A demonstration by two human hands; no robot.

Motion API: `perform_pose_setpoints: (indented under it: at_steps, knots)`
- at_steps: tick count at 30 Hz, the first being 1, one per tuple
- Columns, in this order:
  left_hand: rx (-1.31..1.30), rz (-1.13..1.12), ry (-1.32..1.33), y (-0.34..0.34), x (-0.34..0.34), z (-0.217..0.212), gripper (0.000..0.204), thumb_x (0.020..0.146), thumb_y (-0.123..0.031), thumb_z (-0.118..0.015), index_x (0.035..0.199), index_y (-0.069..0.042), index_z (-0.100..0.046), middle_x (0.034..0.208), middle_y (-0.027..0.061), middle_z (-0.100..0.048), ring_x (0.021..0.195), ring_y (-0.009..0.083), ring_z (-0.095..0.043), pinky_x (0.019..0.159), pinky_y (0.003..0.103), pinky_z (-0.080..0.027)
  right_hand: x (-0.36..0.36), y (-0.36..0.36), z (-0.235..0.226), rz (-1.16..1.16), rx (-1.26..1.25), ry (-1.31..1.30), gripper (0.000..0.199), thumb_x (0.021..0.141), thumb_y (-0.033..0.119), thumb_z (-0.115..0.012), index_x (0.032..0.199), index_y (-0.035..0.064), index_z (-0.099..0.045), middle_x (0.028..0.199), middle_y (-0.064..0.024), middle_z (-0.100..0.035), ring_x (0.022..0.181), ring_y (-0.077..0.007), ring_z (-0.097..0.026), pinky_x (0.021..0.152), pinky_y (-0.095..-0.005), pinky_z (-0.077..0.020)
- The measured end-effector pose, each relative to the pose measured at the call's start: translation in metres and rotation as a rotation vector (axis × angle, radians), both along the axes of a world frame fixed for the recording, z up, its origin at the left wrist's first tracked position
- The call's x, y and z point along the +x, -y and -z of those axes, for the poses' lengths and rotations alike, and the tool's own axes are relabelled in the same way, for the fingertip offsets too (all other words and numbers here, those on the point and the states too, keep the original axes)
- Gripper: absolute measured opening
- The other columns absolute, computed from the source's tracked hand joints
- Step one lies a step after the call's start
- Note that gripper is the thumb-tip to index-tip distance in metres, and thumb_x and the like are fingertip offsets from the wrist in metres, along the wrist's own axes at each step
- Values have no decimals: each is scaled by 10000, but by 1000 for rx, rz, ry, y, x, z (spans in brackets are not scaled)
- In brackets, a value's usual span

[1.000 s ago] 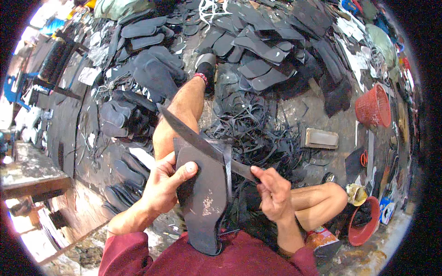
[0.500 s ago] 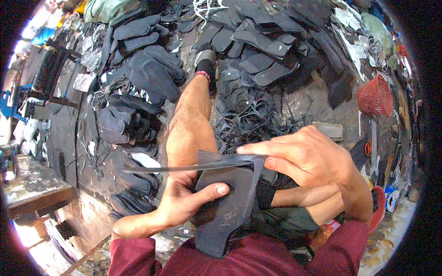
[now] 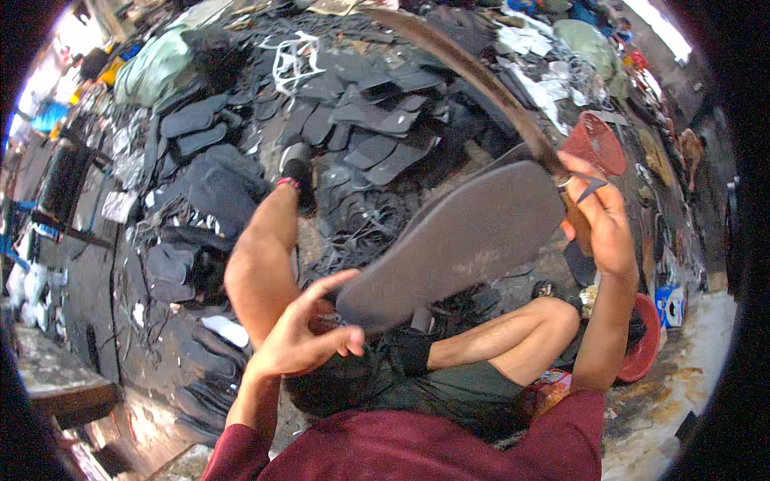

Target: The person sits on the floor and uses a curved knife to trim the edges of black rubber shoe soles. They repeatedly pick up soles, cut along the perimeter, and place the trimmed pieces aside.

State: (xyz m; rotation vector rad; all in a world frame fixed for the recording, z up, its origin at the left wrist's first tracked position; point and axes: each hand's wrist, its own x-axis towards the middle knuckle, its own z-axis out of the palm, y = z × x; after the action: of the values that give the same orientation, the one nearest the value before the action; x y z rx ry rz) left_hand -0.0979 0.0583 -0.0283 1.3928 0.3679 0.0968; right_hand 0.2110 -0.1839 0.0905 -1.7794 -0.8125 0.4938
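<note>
Sole (image 3: 461,244) is now swung up and slanting between both hands, right hand (image 3: 600,220) pinching the knife (image 3: 489,88) and seemingly the sole's top end, left hand (image 3: 305,333) spread by the bottom, visible edge looking cut smooth, can't tell what's left behind.

Looked steeply down from the person's head, close above the maroon shirt (image 3: 425,449) and bare legs (image 3: 261,264), and faced forward across the floor (image 3: 678,385) in one wide, rim-bent fisheye sweep with blackened corners.

Stained flr (image 3: 682,353); bright strip (image 3: 659,30), poss. window
</note>
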Motion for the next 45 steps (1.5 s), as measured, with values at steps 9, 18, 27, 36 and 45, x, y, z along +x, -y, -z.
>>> perform_pose_setpoints:
  at_steps: [9, 18, 27, 36, 45]
  knots:
    - [1238, -155, -127, 60, 33, 76, 222, 901, -124, -665, 1084, -2, -698, 1176, 240, -635, 1098, 394, -596, 977, 475, -465, 20, 1, -53, 119, -90, 462, 363, 1054, 243, -485, 1386, 137, -584, 707, 53, -489, 539, -17, -393, 488, -182, -333]
    - [-1130, 219, 43, 110, 146, 42, 961, 860, -759, -510, 1422, 19, -462, 1470, 238, -466, 1370, 385, -440, 1171, 485, -325, -7, -55, 5, -44, -79, 187, 372, 1041, 297, -505, 1380, 171, -589, 698, 44, -538, 589, -71, -498, 554, -252, -433]
    - [-967, -441, 299, 61, 135, 13, 489, 875, -281, -742, 1288, -82, -575, 1222, 77, -660, 1170, 246, -600, 1038, 444, -459, -103, -6, 72, 118, 213, -297, 560, 1059, 329, -466, 1523, 36, -351, 772, -45, -600, 639, -83, -545, 577, -216, -472]
    - [-716, -584, 179, 36, 59, 9, 461, 839, -203, -748, 1228, -57, -549, 1080, 75, -643, 977, 230, -647, 871, 394, -548, -183, 73, 143, 82, -23, 138, 307, 965, 86, -548, 1248, 10, -640, 925, -171, -659, 788, -326, -642, 730, -403, -516]
    - [-505, -531, -24, 41, 13, 31, 640, 713, -183, -814, 1241, 25, -518, 1070, 124, -640, 952, 266, -660, 831, 412, -563, -169, 28, 139, -97, -206, 165, 379, 929, 104, -621, 1304, 157, -641, 838, -152, -654, 748, -323, -664, 652, -406, -531]
